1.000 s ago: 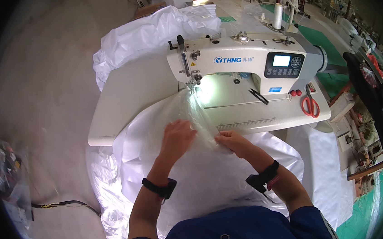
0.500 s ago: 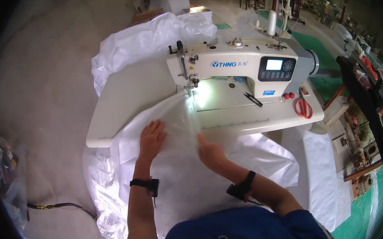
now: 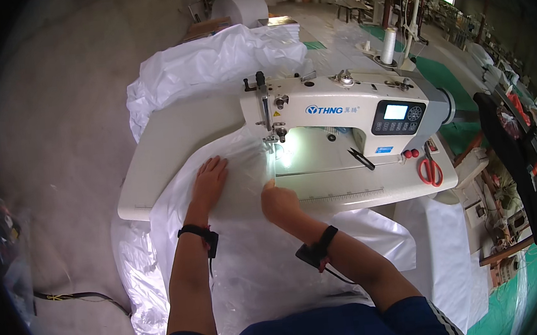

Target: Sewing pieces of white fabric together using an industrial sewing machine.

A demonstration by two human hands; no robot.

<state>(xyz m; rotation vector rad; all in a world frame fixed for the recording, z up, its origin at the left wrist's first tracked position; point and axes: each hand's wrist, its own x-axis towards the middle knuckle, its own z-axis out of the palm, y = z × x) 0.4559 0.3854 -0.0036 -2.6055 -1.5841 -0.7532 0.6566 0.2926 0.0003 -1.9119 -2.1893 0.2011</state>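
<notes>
White translucent plastic sheeting (image 3: 225, 260) runs from my lap over the table's front edge to the lit needle area of a white sewing machine (image 3: 333, 101). Its edge lies beneath the presser foot (image 3: 271, 143). My left hand (image 3: 210, 180) rests flat on the sheet, fingers stretched toward the machine, left of the needle. Closer to me and just below the needle, my right hand (image 3: 279, 202) is closed on the sheet's right edge, thumb side up. A strap with a small black box sits on each of my forearms.
On the table right of the needle lie black thread snips (image 3: 361, 159) and red-handled scissors (image 3: 430, 170). A thread cone (image 3: 389, 46) stands behind the machine. More white sheeting (image 3: 202, 71) is heaped past the table's far left edge, near a large white roll (image 3: 240, 8).
My right hand has moved left and slightly nearer the needle along the sheet's edge. My left hand has slid a little forward with the sheet. The whole view has shifted slightly.
</notes>
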